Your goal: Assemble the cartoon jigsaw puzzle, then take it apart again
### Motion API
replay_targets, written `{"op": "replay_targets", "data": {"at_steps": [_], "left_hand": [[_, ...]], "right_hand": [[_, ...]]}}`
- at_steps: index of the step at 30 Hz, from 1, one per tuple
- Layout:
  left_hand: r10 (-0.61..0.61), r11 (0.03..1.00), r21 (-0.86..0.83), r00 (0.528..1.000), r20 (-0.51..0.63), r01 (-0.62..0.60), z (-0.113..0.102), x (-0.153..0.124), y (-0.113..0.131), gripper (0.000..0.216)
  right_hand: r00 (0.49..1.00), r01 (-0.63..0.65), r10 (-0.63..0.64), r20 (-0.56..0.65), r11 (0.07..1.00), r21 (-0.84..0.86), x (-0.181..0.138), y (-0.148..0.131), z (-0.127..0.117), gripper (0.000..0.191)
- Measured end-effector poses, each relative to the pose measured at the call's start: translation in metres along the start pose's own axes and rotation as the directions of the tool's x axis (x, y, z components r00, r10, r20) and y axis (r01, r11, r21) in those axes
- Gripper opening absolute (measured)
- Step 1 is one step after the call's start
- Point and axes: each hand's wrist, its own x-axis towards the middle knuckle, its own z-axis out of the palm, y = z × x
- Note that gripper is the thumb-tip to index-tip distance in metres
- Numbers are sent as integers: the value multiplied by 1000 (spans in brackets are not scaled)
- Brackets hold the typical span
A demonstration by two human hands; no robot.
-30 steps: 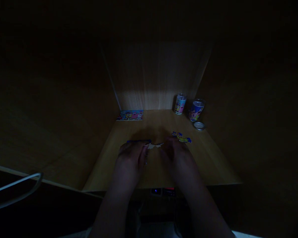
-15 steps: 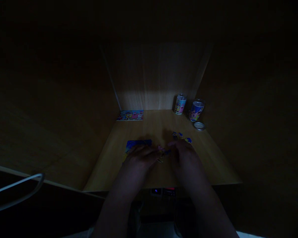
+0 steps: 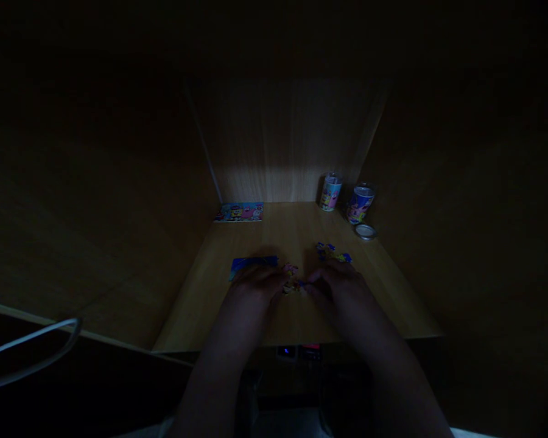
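In the dim head view, several small jigsaw puzzle pieces (image 3: pixel 289 287) in pink, yellow and brown lie between my hands. My left hand (image 3: pixel 257 285) rests partly over a blue picture sheet (image 3: pixel 254 261), its fingers closed together at the left edge of these pieces. My right hand (image 3: pixel 342 286) pinches a small blue puzzle piece (image 3: pixel 302 284) between thumb and finger, against the right side of the cluster. Just beyond the right hand is another group of loose blue and yellow pieces (image 3: pixel 333 252). The darkness blurs the fingertips.
A cartoon picture card (image 3: pixel 240 212) lies at the back left of the wooden surface (image 3: pixel 287 231). Two printed cans (image 3: pixel 330 193) stand at the back right, with a round metal lid (image 3: pixel 365 232) before them. Wooden panels enclose the sides and back. A white cable (image 3: pixel 31 336) hangs at left.
My right hand's fingertips have come down and left to the central pieces, uncovering more of the loose group behind. The central cluster and my left hand have shifted slightly left.
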Motion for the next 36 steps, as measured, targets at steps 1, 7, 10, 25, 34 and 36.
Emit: {"op": "replay_targets", "data": {"at_steps": [1, 7, 10, 25, 34, 36], "left_hand": [[-11, 1000, 7, 1000, 3, 11, 0, 0, 0, 39], [-39, 998, 48, 999, -7, 40, 0, 1, -1, 39], [-27, 998, 51, 1000, -10, 28, -1, 1, 0, 38], [81, 990, -121, 995, 51, -75, -11, 1, 10, 28], [68, 989, -131, 997, 34, -63, -9, 2, 10, 33], [72, 992, -107, 997, 19, -70, -9, 2, 9, 31]], "right_hand": [[1000, 1, -2, 4, 1000, 12, -1, 0, -2, 4], [1000, -9, 9, 0, 1000, 10, -4, 0, -7, 7], [999, 28, -28, -20, 1000, -8, -5, 3, -5, 9], [999, 27, -28, -20, 999, -27, 2, 12, -6, 16], [996, -6, -1, -86, 997, -80, 0, 14, -10, 13], [998, 24, -27, -64, 998, -51, -1, 15, -12, 9]]}}
